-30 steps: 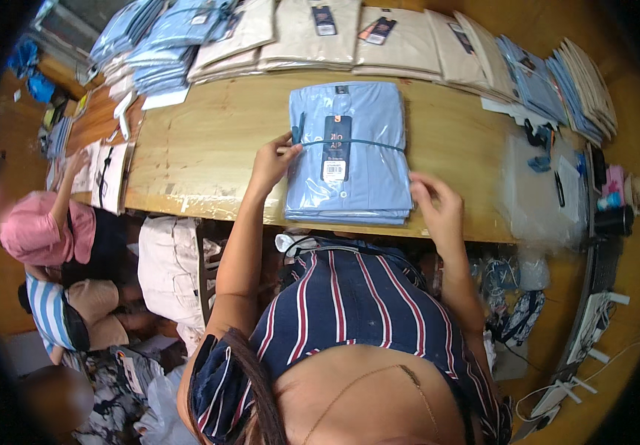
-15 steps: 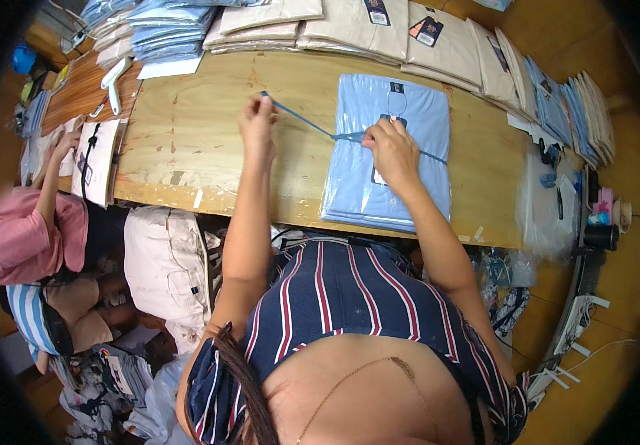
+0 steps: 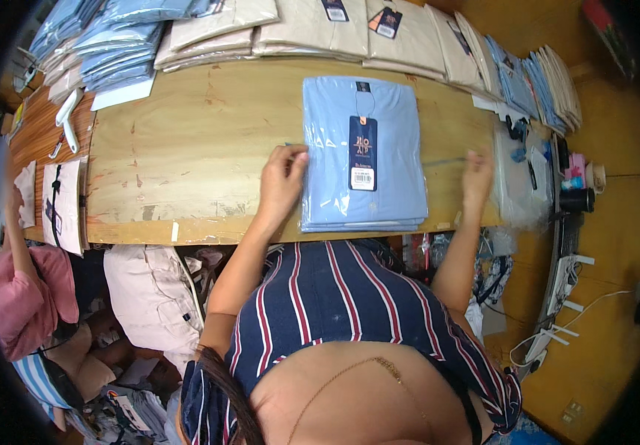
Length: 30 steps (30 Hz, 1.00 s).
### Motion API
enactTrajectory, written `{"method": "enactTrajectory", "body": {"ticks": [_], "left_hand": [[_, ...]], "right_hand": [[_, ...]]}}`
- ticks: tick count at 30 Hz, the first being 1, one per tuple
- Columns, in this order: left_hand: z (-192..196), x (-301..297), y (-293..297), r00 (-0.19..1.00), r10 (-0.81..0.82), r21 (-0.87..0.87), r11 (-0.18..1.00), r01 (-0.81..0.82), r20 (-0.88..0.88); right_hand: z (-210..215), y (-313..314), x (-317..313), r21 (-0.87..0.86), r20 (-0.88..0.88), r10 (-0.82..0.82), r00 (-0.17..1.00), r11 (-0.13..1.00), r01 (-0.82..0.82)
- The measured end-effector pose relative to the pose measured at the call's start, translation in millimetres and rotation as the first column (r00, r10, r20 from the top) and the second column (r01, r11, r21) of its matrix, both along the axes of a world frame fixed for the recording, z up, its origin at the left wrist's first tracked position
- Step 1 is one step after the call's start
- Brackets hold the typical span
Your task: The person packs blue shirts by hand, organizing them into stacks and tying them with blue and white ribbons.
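A stack of folded light-blue shirts (image 3: 394,156) in clear plastic lies before me on the wooden table, a dark hang tag (image 3: 363,141) showing on the top one. My left hand (image 3: 283,176) is closed at the stack's left edge, with a bit of blue strip (image 3: 289,144) showing by its fingertips. To the right of the stack, my right hand (image 3: 477,176), slightly blurred, pinches the strip's other visible length, which stretches from the stack's right edge. Whether the strip passes beneath the shirts is hidden.
Packed beige shirts (image 3: 312,30) and blue shirts (image 3: 123,44) line the table's far side. A white handheld tool (image 3: 67,122) lies at the left, near a co-worker in a pink top (image 3: 23,297) and a tied bundle (image 3: 64,200). Clear plastic bags (image 3: 516,185) lie at the right.
The strip that crossed the front of the stack is off it, uncovering the hang tag. My left hand has come down to the stack's edge; my right hand has moved off to the right.
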State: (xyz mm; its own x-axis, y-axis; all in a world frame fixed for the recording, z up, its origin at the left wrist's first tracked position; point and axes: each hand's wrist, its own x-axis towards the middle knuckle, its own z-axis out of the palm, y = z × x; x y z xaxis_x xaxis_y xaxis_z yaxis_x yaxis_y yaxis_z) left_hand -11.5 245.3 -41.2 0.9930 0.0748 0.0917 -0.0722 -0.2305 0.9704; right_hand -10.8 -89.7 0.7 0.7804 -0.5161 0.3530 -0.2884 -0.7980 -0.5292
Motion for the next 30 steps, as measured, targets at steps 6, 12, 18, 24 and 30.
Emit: {"method": "enactTrajectory", "body": {"ticks": [6,12,18,24,30], "left_hand": [[2,-11,-25,0.998,0.063,0.034,0.997,-0.064,0.031],[3,-25,-48,0.996,0.086,0.087,0.992,-0.086,0.0],[-5,-35,-74,0.984,0.166,0.166,0.971,-0.174,0.063],[7,-38,-89,0.975,0.221,0.261,0.944,-0.204,-0.037],[4,-50,-89,0.912,0.405,0.392,0.851,-0.348,-0.07]], "right_hand": [[-41,45,2,0.523,-0.141,0.342,0.929,0.823,-0.223],[-13,44,8,0.24,-0.178,0.392,0.902,0.907,-0.347],[1,31,15,0.169,-0.148,0.468,0.871,0.88,-0.444],[0,-14,19,0.901,0.144,0.609,0.78,0.244,-0.357],[87,-119,-12,0.847,0.369,0.471,0.801,0.183,-0.498]]}}
